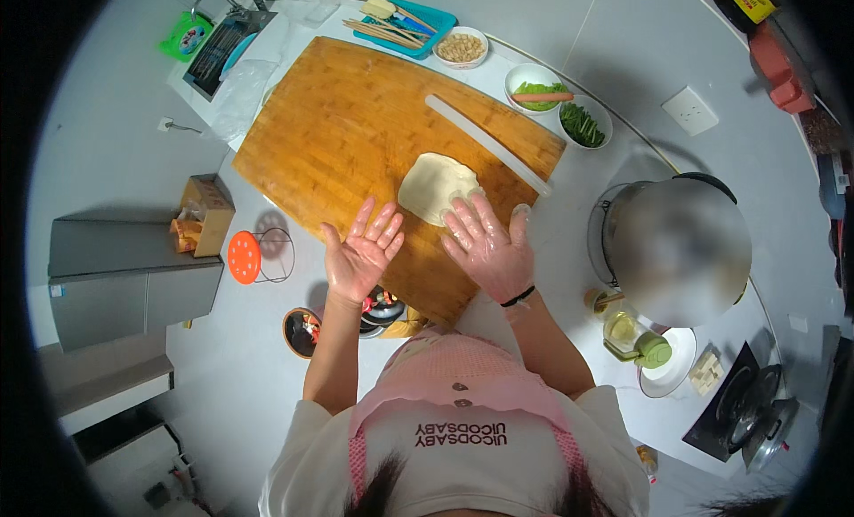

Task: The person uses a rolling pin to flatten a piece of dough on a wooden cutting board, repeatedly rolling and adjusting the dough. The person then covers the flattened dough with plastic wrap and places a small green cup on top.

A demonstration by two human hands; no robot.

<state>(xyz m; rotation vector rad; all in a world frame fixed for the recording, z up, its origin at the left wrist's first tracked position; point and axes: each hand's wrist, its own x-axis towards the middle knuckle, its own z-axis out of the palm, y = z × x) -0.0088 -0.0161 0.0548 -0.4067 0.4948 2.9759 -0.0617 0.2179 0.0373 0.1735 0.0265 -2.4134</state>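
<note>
Both my hands are raised palm up near the front edge of a large wooden board [320,123]. My left hand [363,257] is bare, its fingers apart, with nothing in it. My right hand [490,247] appears to wear a clear thin glove, with a dark band at the wrist; its spread fingers hold nothing. Just beyond the right fingertips, a flattened sheet of pale dough [434,183] lies on the board. Whether the fingertips touch it, I cannot tell. A white rolling pin [490,145] rests diagonally behind the dough, its near end over the board's right edge.
Behind the board stand a teal basket [440,17] with wooden sticks, a bowl of diced food [461,47], a bowl with lettuce and a sausage [534,83], and a bowl of chopped greens [586,121]. At right are a large round pan [620,230], an oil jug [624,330] and a white plate [677,363].
</note>
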